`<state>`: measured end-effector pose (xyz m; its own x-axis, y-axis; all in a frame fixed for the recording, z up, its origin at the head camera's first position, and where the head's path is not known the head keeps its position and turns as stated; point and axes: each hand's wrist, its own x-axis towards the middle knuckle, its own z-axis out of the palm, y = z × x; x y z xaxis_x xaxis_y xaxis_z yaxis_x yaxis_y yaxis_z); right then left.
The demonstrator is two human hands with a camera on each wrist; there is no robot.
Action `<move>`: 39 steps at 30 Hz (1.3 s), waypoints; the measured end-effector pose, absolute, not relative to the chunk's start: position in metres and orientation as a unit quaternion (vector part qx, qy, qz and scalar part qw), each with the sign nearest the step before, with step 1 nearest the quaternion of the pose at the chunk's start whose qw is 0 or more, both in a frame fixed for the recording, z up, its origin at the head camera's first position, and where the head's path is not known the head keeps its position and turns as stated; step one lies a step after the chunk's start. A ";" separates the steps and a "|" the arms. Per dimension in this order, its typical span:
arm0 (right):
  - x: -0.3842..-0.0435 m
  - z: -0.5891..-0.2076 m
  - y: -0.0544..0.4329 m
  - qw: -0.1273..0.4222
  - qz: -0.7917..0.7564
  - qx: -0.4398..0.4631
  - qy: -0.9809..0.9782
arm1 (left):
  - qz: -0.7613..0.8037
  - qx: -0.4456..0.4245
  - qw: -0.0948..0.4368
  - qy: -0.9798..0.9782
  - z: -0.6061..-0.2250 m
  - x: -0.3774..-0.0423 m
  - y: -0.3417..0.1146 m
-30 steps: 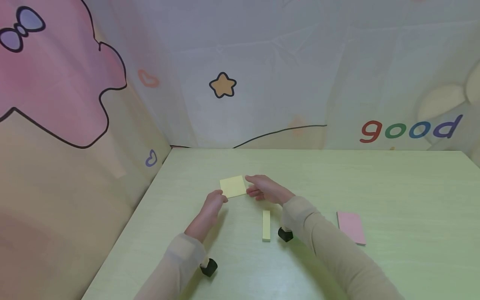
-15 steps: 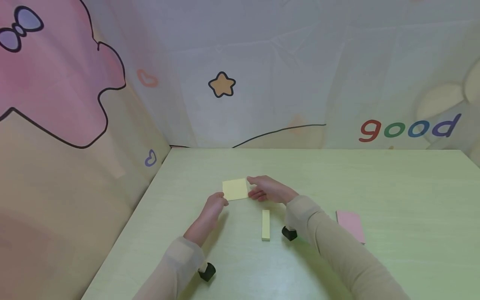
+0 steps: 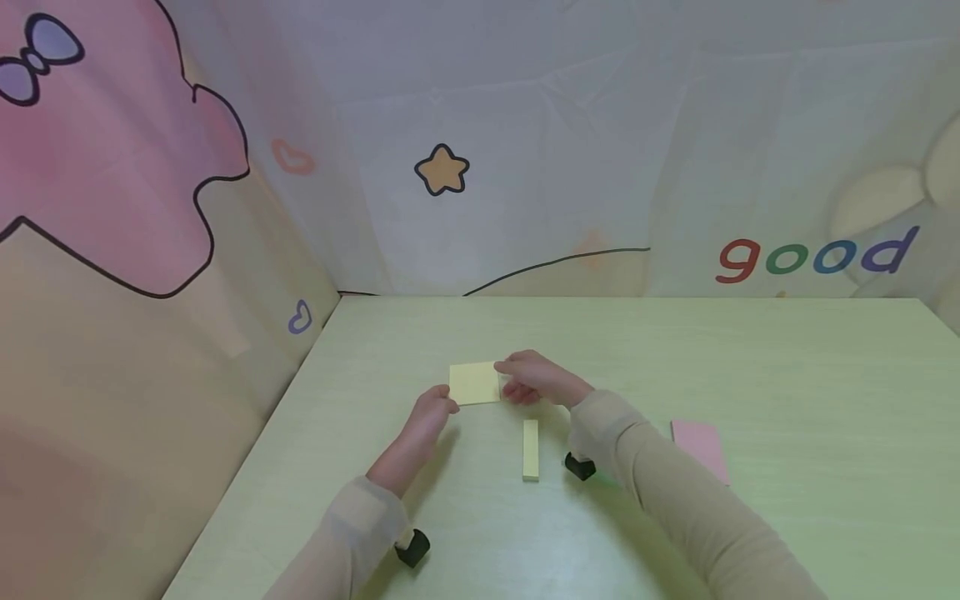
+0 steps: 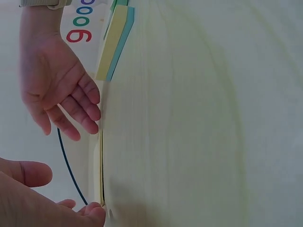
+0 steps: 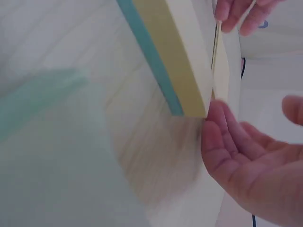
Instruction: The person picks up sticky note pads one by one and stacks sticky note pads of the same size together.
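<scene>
A pale yellow square sheet or thin sticky note pad (image 3: 474, 383) lies flat on the table between both hands. My left hand (image 3: 431, 410) touches its left edge with the fingertips. In the left wrist view the left thumb (image 4: 35, 174) stands apart from the fingers. My right hand (image 3: 543, 379) is at the square's right edge, its thumb tip over the far right corner in the head view. The right wrist view has the right fingers (image 5: 215, 137) slightly bent beside the square, thumb apart. Nearer the person lies a narrow yellow sticky note pad (image 3: 531, 450) with a teal lower layer.
A pink sticky note pad (image 3: 701, 450) lies to the right, partly covered by the right sleeve (image 3: 667, 500). Black wrist-worn pieces (image 3: 412, 548) hang under both cuffs. A printed cloth (image 3: 525, 167) closes off the table's back and left sides.
The yellow square has slid a little right and towards the person, and turned straighter. The left hand stays almost in place; the right thumb has come down over the square's corner.
</scene>
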<state>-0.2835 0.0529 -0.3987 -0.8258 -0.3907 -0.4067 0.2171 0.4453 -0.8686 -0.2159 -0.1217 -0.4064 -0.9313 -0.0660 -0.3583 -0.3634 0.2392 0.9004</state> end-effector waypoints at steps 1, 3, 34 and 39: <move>-0.283 -0.398 0.052 0.279 -0.529 -0.051 0.800 | 0.604 -0.139 0.120 0.775 -0.407 -0.217 -0.122; -0.284 -0.399 0.050 0.262 -0.546 -0.038 0.795 | 0.612 -0.139 0.112 0.770 -0.407 -0.222 -0.123; -0.286 -0.402 0.051 0.311 -0.642 0.036 0.700 | 0.630 -0.117 0.136 0.755 -0.410 -0.234 -0.124; -0.285 -0.401 0.055 0.314 -0.636 0.038 0.704 | 0.621 -0.107 0.138 0.764 -0.410 -0.232 -0.122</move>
